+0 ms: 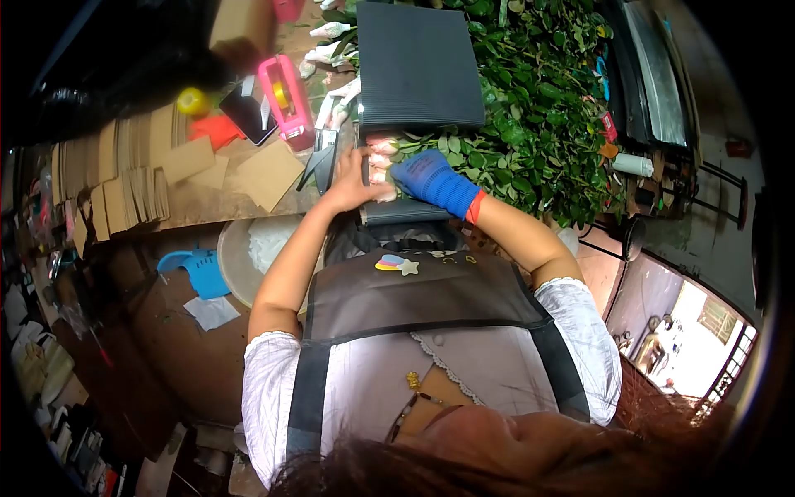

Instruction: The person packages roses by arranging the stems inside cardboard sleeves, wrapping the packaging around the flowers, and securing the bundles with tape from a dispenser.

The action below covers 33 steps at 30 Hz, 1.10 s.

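Along the near edge of a worktable [195, 209], pale pink roses [381, 160] lie with their heads between two hands. The bare left hand [349, 184] is spread, thumb parted from fingers, against the blooms. The blue-gloved right hand [426, 176] rests back-upward just beside them, fingertips hidden; whether it grips cannot be told.
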Each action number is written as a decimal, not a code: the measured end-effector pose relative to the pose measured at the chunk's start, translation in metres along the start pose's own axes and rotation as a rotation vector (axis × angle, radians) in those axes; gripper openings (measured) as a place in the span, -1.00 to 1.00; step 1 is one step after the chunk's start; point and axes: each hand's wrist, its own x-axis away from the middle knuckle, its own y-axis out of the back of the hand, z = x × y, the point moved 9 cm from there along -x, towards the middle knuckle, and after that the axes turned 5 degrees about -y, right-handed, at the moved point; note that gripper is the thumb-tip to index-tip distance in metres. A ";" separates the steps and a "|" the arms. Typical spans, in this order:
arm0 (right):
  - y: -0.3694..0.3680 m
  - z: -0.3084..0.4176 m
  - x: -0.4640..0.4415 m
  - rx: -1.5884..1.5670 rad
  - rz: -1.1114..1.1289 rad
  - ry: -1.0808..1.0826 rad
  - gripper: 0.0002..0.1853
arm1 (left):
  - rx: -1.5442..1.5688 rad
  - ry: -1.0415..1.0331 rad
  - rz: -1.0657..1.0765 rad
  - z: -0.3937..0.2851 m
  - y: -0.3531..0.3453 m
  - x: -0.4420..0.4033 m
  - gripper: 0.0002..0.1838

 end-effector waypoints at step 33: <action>0.010 -0.064 -0.015 -0.331 -0.284 -0.207 -0.69 | -0.001 0.012 -0.375 -0.008 0.004 0.000 -0.51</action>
